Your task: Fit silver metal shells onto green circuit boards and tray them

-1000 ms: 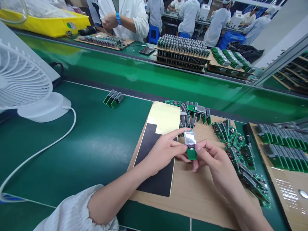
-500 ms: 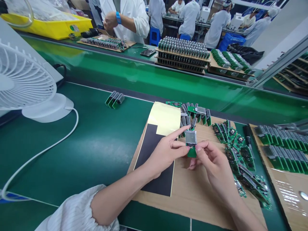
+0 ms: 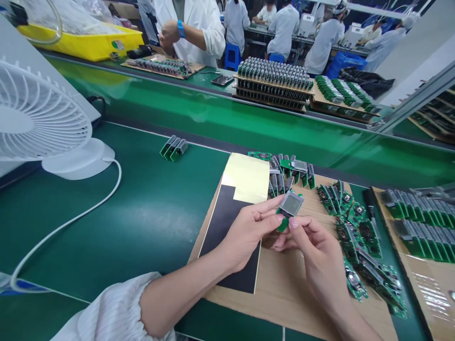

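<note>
Between both hands, above a cardboard sheet [image 3: 284, 293], is a small green circuit board with a grey display [image 3: 292, 204], tilted to the right. My left hand [image 3: 250, 227] pinches its lower left side with thumb and fingers. From the right, the thumb and fingertips of my right hand [image 3: 316, 246] hold its lower edge. Under my left forearm lies a black sticker sheet [image 3: 227, 222] whose pale yellow backing [image 3: 247, 177] shows at the top. Behind the hands stand several display boards [image 3: 280, 182]. Beside my right hand is a pile of green circuit boards [image 3: 359, 232].
A white fan [image 3: 67, 156] and its cable stand at left, with a few boards [image 3: 174, 148] on the green bench. At right, a cardboard tray [image 3: 419, 279] carries rows of boards. Behind the green ledge [image 3: 199, 109] are board stacks [image 3: 273, 78], a yellow bin [image 3: 88, 42] and co-workers.
The display board has turned from nearly upright to tilted rightward in my fingers. Both hands still hold it. The whole view has shifted slightly.
</note>
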The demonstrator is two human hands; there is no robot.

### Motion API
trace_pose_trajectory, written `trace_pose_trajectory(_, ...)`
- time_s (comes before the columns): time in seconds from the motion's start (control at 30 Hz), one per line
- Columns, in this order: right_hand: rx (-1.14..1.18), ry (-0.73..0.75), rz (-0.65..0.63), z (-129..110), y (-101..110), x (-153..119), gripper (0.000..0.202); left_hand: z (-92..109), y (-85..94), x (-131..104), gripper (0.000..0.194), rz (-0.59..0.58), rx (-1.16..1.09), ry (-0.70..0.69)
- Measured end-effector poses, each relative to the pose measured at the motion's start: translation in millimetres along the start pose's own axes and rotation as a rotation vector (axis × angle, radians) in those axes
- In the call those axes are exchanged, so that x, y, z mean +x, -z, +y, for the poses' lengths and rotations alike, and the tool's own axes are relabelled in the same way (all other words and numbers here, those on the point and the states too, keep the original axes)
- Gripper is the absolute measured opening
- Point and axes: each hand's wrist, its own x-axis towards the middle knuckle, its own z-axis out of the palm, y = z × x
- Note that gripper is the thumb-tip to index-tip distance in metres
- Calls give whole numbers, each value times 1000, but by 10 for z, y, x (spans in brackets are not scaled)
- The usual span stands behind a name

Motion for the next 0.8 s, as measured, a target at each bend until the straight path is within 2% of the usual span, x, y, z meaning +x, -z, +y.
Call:
trace_pose_trajectory(0.13,-11,-1,4,2,10,-15,28,2,3,1,43,17,35,-19)
trace_pose_trajectory(0.3,-32,3,5,4,27,-20,27,11,18,11,42,51,36,-10)
trace_pose_trajectory(0.6,24,-24,-14,-25,48,19,29,7,31,12,41,15,131,-59)
trace_pose_trajectory(0.8,2,-27,-23,16,61,1,28,-18,19,14,38,38,91,-62)
